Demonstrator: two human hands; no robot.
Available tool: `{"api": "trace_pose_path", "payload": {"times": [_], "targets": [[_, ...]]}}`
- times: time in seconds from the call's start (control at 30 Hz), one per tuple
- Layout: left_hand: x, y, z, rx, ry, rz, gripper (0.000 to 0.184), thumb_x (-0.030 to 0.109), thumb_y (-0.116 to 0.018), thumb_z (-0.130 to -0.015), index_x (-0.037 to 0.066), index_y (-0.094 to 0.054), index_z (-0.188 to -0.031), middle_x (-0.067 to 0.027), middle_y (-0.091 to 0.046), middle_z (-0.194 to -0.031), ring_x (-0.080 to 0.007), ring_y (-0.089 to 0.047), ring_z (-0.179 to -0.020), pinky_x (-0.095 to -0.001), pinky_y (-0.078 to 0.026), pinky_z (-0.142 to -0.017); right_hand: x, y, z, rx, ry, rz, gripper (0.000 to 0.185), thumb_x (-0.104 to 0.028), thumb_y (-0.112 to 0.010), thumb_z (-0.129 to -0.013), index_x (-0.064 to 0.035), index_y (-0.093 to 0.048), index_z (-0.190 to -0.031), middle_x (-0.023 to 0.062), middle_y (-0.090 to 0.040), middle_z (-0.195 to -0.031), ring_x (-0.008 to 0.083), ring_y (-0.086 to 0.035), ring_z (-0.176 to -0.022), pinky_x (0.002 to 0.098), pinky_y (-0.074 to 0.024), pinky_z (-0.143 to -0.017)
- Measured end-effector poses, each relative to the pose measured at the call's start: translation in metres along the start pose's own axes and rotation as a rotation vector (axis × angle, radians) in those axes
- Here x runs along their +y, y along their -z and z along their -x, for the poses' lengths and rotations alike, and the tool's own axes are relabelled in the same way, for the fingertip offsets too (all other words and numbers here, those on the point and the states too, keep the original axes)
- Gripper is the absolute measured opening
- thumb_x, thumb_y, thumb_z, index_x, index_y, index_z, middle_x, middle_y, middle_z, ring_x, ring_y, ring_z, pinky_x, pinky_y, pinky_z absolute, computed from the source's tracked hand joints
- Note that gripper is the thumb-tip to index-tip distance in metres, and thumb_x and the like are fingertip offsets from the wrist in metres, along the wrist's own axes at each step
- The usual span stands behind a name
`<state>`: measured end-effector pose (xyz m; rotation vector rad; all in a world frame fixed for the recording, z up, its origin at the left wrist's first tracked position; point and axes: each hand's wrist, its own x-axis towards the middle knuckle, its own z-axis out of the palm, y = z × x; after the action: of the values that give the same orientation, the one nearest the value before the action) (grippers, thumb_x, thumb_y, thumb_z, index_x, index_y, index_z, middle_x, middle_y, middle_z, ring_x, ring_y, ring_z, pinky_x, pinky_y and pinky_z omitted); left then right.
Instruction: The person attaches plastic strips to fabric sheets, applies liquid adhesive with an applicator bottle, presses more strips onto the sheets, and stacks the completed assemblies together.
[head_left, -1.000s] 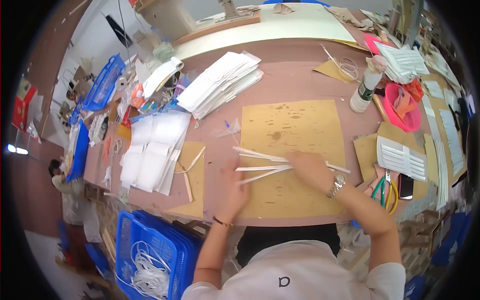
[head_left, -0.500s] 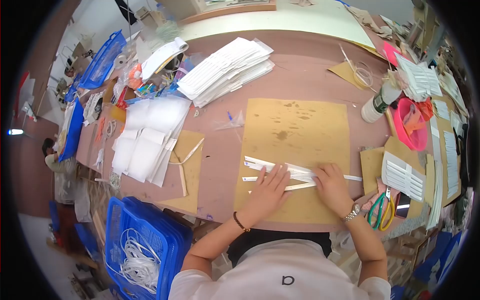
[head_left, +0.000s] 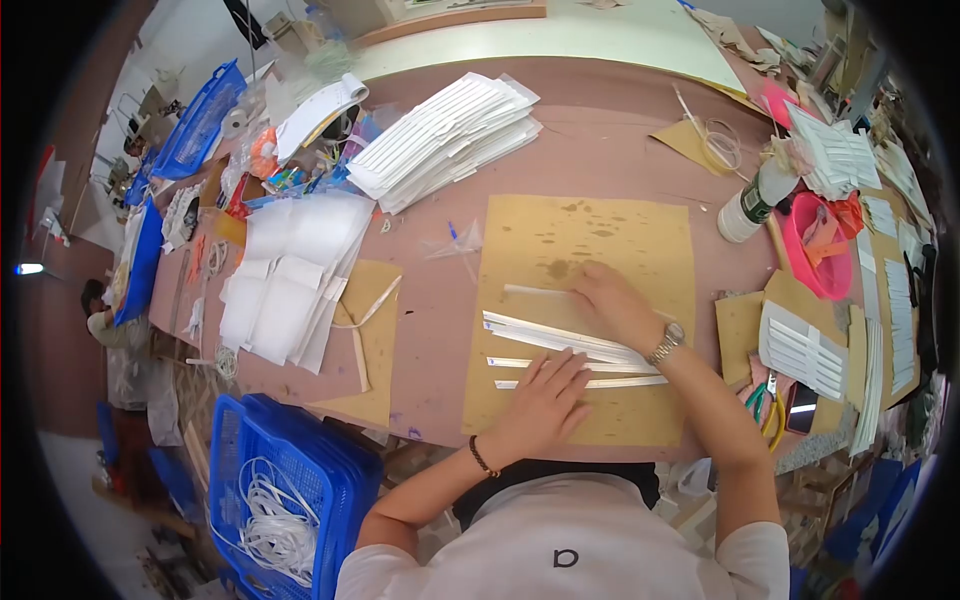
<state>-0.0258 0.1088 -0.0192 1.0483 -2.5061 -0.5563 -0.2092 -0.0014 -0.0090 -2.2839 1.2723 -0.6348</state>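
Note:
Several narrow white strips [head_left: 560,337] lie fanned out on a stained brown paper sheet [head_left: 590,235]. Across the lower strips rests my left hand [head_left: 540,400], palm down with its fingers spread. My right hand [head_left: 610,297] is farther up the sheet, its fingers closed on the right end of one separate white strip [head_left: 535,290]. That strip lies above the others and apart from them.
Stacks of white strip bundles [head_left: 445,140] and white sheets [head_left: 290,280] stand on the left. To the right are a bottle [head_left: 742,215], a pink basket [head_left: 800,240], scissors [head_left: 762,395] and a phone [head_left: 802,408]. Blue crates [head_left: 345,470] are below left; a person [head_left: 105,325] is far left.
My right hand has moved up and left from the bundle with one strip, which now lies apart. My left hand stays on the strips, now spread wider. Earlier it was blurred at their left ends.

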Motion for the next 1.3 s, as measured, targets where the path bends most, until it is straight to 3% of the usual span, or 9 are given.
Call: {"api": "trace_pose_path", "payload": {"times": [0.03, 0.1, 0.17, 0.27, 0.3, 0.53, 0.73, 0.8, 1.3], "targets": [[-0.005, 0.002, -0.004, 0.060, 0.000, -0.015, 0.044, 0.024, -0.064, -0.084, 0.001, -0.055, -0.120, -0.0145, -0.048, -0.134, -0.0338, -0.043, -0.127, -0.0488, -0.031, -0.106, 0.003, -0.003, 0.000, 0.003, -0.002, 0.003, 0.014, -0.011, -0.061, -0.083, -0.0022, -0.062, -0.094, 0.0127, -0.056, -0.090, 0.0308, -0.055, -0.088, 0.0394, -0.0455, -0.079], [-0.021, 0.007, -0.016, 0.127, -0.008, -0.029, 0.039, 0.021, -0.065, -0.083, 0.001, -0.058, -0.116, -0.0146, -0.051, -0.130, -0.0335, -0.046, -0.124, -0.0464, -0.034, -0.104, 0.009, -0.005, 0.002, 0.254, 0.109, 0.020, 0.016, -0.007, -0.061, -0.081, -0.0004, -0.060, -0.096, 0.0138, -0.056, -0.092, 0.0323, -0.053, -0.088, 0.0399, -0.0445, -0.080], [-0.044, 0.016, -0.026, 0.260, -0.008, -0.061, 0.029, 0.012, -0.067, -0.080, 0.001, -0.062, -0.107, -0.0140, -0.057, -0.118, -0.0326, -0.051, -0.113, -0.0432, -0.040, -0.096, 0.013, 0.001, 0.020, 0.250, 0.053, 0.054, 0.018, -0.007, -0.062, -0.080, -0.0013, -0.061, -0.097, 0.0132, -0.056, -0.093, 0.0323, -0.053, -0.088, 0.0404, -0.0441, -0.080], [-0.068, 0.028, -0.038, 0.224, 0.057, -0.027, 0.027, 0.007, -0.067, -0.078, 0.002, -0.062, -0.104, -0.0130, -0.058, -0.106, -0.0322, -0.053, -0.103, -0.0423, -0.043, -0.089, 0.007, 0.010, 0.057, 0.185, -0.047, 0.079, 0.021, -0.007, -0.064, -0.079, -0.0028, -0.062, -0.099, 0.0126, -0.056, -0.094, 0.0324, -0.052, -0.090, 0.0410, -0.0436, -0.080], [-0.067, 0.038, -0.043, 0.192, 0.050, -0.008, 0.020, 0.006, -0.067, -0.077, 0.003, -0.062, -0.096, -0.0120, -0.057, -0.096, -0.0322, -0.053, -0.095, -0.0415, -0.043, -0.084, 0.002, 0.013, 0.068, 0.118, -0.094, 0.070, 0.021, -0.008, -0.065, -0.078, -0.0032, -0.062, -0.098, 0.0127, -0.056, -0.094, 0.0324, -0.052, -0.091, 0.0412, -0.0435, -0.080], [-0.070, 0.045, -0.046, -0.120, 0.119, 0.208, 0.013, 0.007, -0.068, -0.076, 0.004, -0.060, -0.086, -0.0104, -0.057, -0.089, -0.0316, -0.054, -0.090, -0.0390, -0.044, -0.079, -0.003, 0.009, 0.107, 0.112, -0.114, 0.113, 0.017, -0.012, -0.068, -0.077, -0.0041, -0.062, -0.091, 0.0120, -0.055, -0.091, 0.0323, -0.053, -0.089, 0.0418, -0.0426, -0.081], [-0.076, 0.024, -0.064, 0.156, 0.031, 0.036, 0.013, 0.005, -0.068, -0.077, 0.003, -0.061, -0.088, -0.0086, -0.059, -0.083, -0.0306, -0.056, -0.085, -0.0385, -0.045, -0.076, 0.016, 0.021, 0.095, 0.268, -0.126, 0.212, 0.012, -0.005, -0.065, -0.078, -0.0053, -0.063, -0.089, 0.0081, -0.057, -0.092, 0.0291, -0.053, -0.091, 0.0395, -0.0420, -0.081], [-0.073, 0.027, -0.064, 0.211, -0.002, 0.012, 0.012, 0.005, -0.065, -0.078, 0.005, -0.062, -0.090, -0.0093, -0.058, -0.090, -0.0297, -0.055, -0.086, -0.0395, -0.044, -0.076, 0.017, 0.021, 0.098, 0.289, -0.133, 0.250, 0.010, -0.003, -0.063, -0.079, -0.0052, -0.063, -0.089, 0.0064, -0.058, -0.093, 0.0280, -0.053, -0.092, 0.0392, -0.0420, -0.081], [-0.094, 0.038, -0.068, 0.197, -0.021, -0.033, 0.010, -0.003, -0.063, -0.076, 0.003, -0.061, -0.084, -0.0085, -0.057, -0.084, -0.0287, -0.054, -0.080, -0.0381, -0.044, -0.070, 0.029, 0.027, 0.075, 0.094, -0.068, 0.361, 0.016, -0.005, -0.057, -0.071, -0.0054, -0.063, -0.086, 0.0077, -0.056, -0.088, 0.0257, -0.054, -0.091, 0.0371, -0.0426, -0.081]]}}
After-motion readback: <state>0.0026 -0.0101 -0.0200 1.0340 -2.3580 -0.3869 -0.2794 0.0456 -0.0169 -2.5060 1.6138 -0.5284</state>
